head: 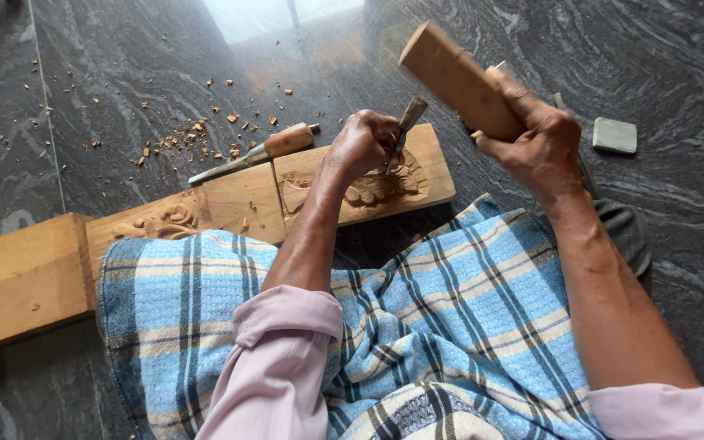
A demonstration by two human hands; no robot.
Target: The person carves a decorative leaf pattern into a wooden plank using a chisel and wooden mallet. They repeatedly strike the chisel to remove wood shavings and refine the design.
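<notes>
left hand (366, 143): fingers clamped round a chisel (407, 122), tip set on the carved relief.
right hand (535, 138): fingers wrapped tight on a wooden mallet (456, 77), held raised above and to the right of the chisel butt, not touching it.
carved plank (368, 183): lies flat on the dark stone floor (124, 65), near edge under the blue checked cloth (450, 310).
spare chisel (254, 155): on the floor just behind the plank.
wood chips (185, 134): scattered beside it.
grey block (614, 134): floor, right of the mallet hand.
</notes>
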